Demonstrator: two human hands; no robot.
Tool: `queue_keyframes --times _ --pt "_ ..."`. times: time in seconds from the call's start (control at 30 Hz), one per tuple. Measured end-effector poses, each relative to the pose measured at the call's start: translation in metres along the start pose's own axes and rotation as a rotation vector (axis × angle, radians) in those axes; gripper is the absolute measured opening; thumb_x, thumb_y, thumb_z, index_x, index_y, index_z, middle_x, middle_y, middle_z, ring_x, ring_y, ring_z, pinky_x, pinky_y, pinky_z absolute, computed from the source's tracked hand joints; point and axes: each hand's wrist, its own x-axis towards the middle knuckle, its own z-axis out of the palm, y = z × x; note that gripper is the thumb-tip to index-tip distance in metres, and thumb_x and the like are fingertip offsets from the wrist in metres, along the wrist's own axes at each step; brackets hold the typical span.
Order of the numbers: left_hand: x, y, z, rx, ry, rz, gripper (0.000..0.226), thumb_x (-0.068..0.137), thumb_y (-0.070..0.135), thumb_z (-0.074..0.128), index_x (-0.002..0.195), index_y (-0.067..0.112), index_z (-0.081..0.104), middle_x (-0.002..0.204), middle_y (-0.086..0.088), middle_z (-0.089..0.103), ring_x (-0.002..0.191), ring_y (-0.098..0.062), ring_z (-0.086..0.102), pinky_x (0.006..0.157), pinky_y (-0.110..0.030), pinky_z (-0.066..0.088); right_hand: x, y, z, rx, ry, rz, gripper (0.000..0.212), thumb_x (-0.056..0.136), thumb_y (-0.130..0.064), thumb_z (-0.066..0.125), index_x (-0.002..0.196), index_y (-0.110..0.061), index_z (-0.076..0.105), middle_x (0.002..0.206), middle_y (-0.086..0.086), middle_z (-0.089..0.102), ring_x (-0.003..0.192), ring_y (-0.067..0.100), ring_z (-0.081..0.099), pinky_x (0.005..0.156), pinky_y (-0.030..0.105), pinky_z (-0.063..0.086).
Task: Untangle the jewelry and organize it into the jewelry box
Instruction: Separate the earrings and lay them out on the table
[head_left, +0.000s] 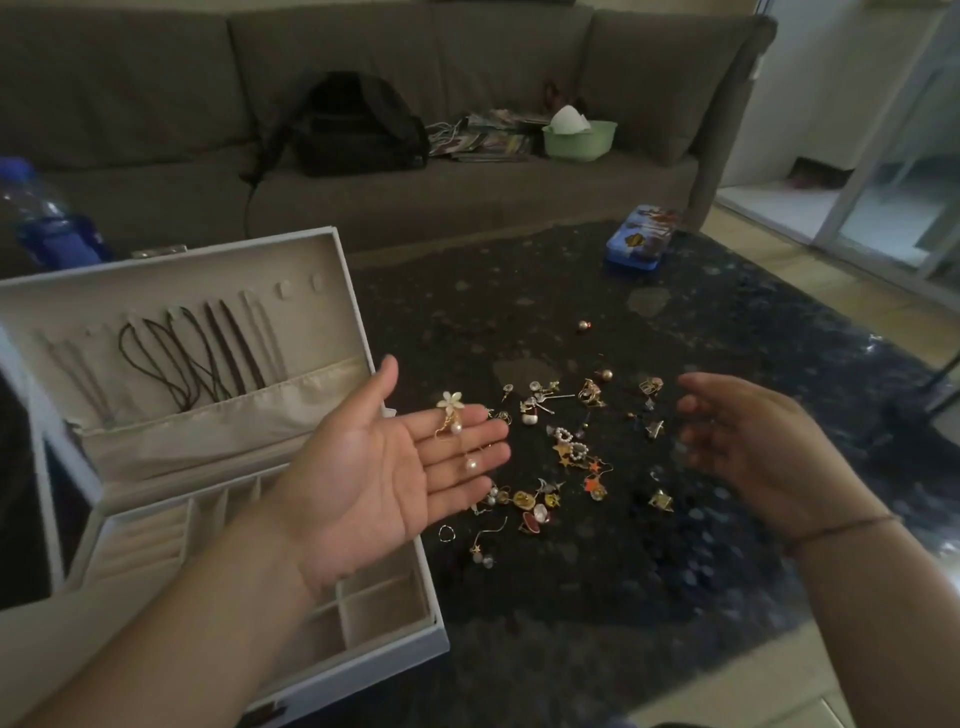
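Resting earring on flat left palm

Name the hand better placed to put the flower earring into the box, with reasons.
Left. The flower earring already lies on the left hand fingers, and that hand hovers right above the jewelry box compartments. The right hand is empty, on the far side of the jewelry pile.

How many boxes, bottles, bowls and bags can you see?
Boxes: 2, white jewelry box and blue tin
Bottles: 1, blue bottle
Bowls: 1, green bowl
Bags: 1, black backpack
Total: 5
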Motion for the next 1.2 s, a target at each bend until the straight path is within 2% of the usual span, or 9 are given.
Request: queue_keyframes --times 0.13,0.23,0.33,0.43,0.57,0.83,0.97,1.07,1.2 --pt "0.01 -0.001 -0.009 -0.008 -0.074 0.026 0.091 0.088 0.073 0.03 0.139 0.0 0.046 0.136 -0.018 0.06 0.128 -0.031 0.057 0.113 -0.046 0.039 0.003 0.0 0.004 -0.101 -0.043 -0.027 0.013 0.094 -0.022 0.061 0.099 -0.016 0.072 0.078 0.001 0.067 0.06 0.015 0.056 0.057 0.031 0.044" --pt "0.016 -0.004 -0.016 -0.028 -0.138 0.034 0.094 0.086 0.075 0.032 0.142 0.0 0.042 0.141 -0.019 0.056 0.131 -0.031 0.054 0.111 -0.044 0.038 0.001 -0.005 0.003 -0.262 -0.088 -0.1 0.011 0.094 -0.018 0.063 0.098 -0.016 0.073 0.083 0.005 0.07 0.063 0.013 0.058 0.058 0.03 0.046" --pt "0.02 -0.006 -0.018 -0.03 -0.193 0.031 0.098 0.087 0.076 0.035 0.146 -0.002 0.038 0.148 -0.021 0.048 0.138 -0.032 0.046 0.114 -0.045 0.032 0.001 -0.006 -0.008 -0.713 -0.181 -0.191 0.013 0.09 -0.01 0.067 0.091 -0.021 0.074 0.064 -0.006 0.066 0.054 0.006 0.055 0.058 0.023 0.047" --pt "0.023 -0.002 -0.024 -0.072 -0.303 0.018 0.097 0.092 0.073 0.041 0.15 -0.004 0.029 0.158 -0.022 0.03 0.148 -0.033 0.027 0.122 -0.046 0.017 0.004 0.003 -0.014 -1.101 -0.301 -0.162 0.024 0.089 -0.014 0.068 0.084 -0.037 0.07 0.078 -0.014 0.069 0.065 -0.002 0.058 0.069 0.02 0.047" --pt "0.025 -0.003 -0.037 -0.102 -0.362 0.022 0.098 0.095 0.073 0.036 0.152 -0.002 0.01 0.163 -0.022 0.01 0.153 -0.032 0.006 0.124 -0.045 -0.005 0.007 0.009 -0.017 -1.201 -0.317 -0.128 0.024 0.092 -0.018 0.065 0.091 -0.042 0.064 0.086 -0.02 0.066 0.077 -0.009 0.056 0.065 0.01 0.039" --pt "0.027 0.005 -0.053 0.005 -0.349 0.044 0.099 0.091 0.077 0.031 0.147 -0.005 0.033 0.157 -0.024 0.032 0.147 -0.033 0.03 0.12 -0.047 0.019 -0.015 0.018 0.034 -1.181 -0.37 -0.449 0.019 0.091 -0.025 0.064 0.105 -0.037 0.07 0.086 -0.024 0.06 0.08 -0.007 0.055 0.073 0.007 0.037" --pt "0.024 0.011 -0.061 -0.034 -0.349 0.062 0.095 0.092 0.074 0.032 0.147 -0.004 0.034 0.156 -0.023 0.034 0.146 -0.033 0.033 0.119 -0.046 0.024 -0.029 0.038 0.066 -1.164 -0.362 -0.688 0.018 0.09 -0.029 0.062 0.105 -0.035 0.071 0.094 -0.02 0.058 0.094 0.004 0.052 0.087 0.026 0.048" --pt "0.022 0.01 -0.059 -0.003 -0.316 0.069 0.096 0.09 0.075 0.029 0.144 -0.003 0.042 0.152 -0.023 0.041 0.142 -0.032 0.041 0.116 -0.045 0.031 -0.034 0.047 0.084 -1.191 -0.341 -0.734 0.021 0.093 -0.038 0.056 0.11 -0.036 0.068 0.106 -0.02 0.058 0.104 0.005 0.047 0.086 0.025 0.047" --pt "0.019 0.008 -0.051 -0.014 -0.284 0.061 0.099 0.088 0.075 0.029 0.147 -0.003 0.036 0.15 -0.022 0.045 0.14 -0.031 0.044 0.115 -0.044 0.034 -0.036 0.057 0.103 -1.264 -0.345 -0.783 0.028 0.094 -0.048 0.048 0.114 -0.039 0.066 0.114 -0.019 0.056 0.106 0.009 0.045 0.084 0.026 0.047"
